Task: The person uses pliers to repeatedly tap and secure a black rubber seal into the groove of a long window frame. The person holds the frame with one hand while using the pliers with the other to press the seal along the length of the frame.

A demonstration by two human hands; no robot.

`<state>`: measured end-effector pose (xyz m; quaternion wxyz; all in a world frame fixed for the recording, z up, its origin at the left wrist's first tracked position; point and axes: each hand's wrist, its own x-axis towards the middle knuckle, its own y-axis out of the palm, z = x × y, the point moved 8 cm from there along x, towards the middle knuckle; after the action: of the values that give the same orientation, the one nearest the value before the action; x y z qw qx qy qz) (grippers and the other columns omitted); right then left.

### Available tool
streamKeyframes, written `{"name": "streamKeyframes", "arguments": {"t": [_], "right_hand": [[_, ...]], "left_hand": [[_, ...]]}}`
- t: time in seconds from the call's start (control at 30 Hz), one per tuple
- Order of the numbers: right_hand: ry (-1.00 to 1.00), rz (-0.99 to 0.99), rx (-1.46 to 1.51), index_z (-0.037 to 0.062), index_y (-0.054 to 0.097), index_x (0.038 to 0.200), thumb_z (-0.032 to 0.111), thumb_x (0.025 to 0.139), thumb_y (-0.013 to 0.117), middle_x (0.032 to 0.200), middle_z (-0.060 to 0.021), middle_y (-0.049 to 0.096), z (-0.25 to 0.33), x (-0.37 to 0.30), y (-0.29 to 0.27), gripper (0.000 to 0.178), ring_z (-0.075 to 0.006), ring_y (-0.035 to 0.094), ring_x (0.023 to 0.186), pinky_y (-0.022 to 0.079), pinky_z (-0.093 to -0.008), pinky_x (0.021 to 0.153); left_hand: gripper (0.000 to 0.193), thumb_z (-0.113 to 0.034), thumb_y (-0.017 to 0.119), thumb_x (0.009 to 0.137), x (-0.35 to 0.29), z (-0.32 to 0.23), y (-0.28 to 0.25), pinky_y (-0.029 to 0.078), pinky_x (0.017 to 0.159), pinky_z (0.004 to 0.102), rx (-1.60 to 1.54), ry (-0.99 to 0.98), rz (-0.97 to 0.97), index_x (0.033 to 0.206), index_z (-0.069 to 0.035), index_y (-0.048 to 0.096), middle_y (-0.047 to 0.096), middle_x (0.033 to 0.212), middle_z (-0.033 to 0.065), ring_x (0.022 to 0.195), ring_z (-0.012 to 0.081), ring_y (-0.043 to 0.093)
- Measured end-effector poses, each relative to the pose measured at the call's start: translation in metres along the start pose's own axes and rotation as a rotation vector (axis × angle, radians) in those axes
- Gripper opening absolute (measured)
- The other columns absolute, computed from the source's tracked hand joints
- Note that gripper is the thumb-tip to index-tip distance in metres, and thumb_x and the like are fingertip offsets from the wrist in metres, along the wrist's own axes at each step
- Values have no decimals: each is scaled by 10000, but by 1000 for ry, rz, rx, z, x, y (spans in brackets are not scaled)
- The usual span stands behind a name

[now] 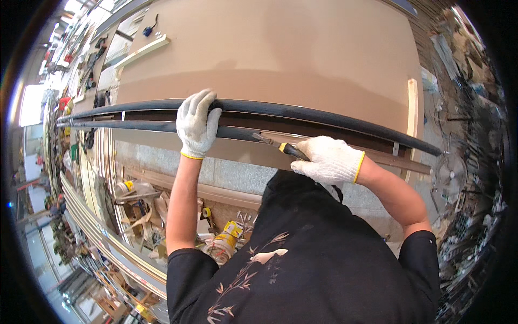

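Observation:
My left hand (197,125), in a white knit glove, reaches across two long dark padded strips. Its fingers and thumb are closed around the far strip (302,114). The near strip (237,133) ends close to the jaws of the pliers (281,146), which have black and yellow handles. My right hand (329,159), gloved the same way, is closed on those handles, with the jaws pointing left. Beyond the near strip's end, a bare brown rail (377,155) runs on to the right. Under my left palm, the near strip is partly hidden.
A large brown panel (259,48) lies on the far side, with wooden battens (143,51) at its left and another batten (412,108) at its right. Below are a yellow-labelled bucket (224,243) and scattered scraps. A standing fan (449,173) is at the right.

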<state>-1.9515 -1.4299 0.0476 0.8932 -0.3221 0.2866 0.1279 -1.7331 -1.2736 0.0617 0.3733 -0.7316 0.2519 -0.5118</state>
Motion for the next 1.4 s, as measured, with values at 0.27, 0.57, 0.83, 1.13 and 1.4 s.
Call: {"name": "streamKeyframes", "arguments": {"t": [0.27,0.57,0.83,1.13,1.4], "right_hand": [[-125,44,3,-7,702,1088,429,1091,462,984,-304,718,12,8,-21,498,-491,692,973,545,-551,888],[-242,-127,-241,36,612,866,343,1070,554,784,-273,676,-29,-25,-26,374,-508,672,804,536,-603,716],[-207,-113,-233,18,614,875,374,1072,549,842,-289,681,-72,-63,-31,412,-532,663,860,527,-612,751],[-107,-54,-220,7,646,953,413,1077,526,939,-297,712,-99,-82,-31,441,-523,677,959,542,-606,842],[-83,-26,-303,-3,646,945,454,1072,522,928,-290,711,-103,-88,-35,490,-501,684,958,538,-591,841]], "left_hand": [[206,-184,849,831,-53,10,-10,483,774,448,40,-299,-330,801,-98,664,661,820,85,801,312,620],[373,-242,863,771,-40,-34,7,450,681,433,90,-341,-366,650,-108,537,539,693,55,705,283,578],[403,-328,873,774,-30,-86,22,447,663,421,100,-359,-359,636,-107,566,554,692,30,693,259,567],[383,-206,875,762,-24,-113,30,464,633,430,102,-378,-431,617,-79,545,554,661,48,655,271,567],[356,-144,820,787,-24,-122,38,473,651,434,120,-401,-393,608,-91,517,542,665,53,688,278,587]]}}
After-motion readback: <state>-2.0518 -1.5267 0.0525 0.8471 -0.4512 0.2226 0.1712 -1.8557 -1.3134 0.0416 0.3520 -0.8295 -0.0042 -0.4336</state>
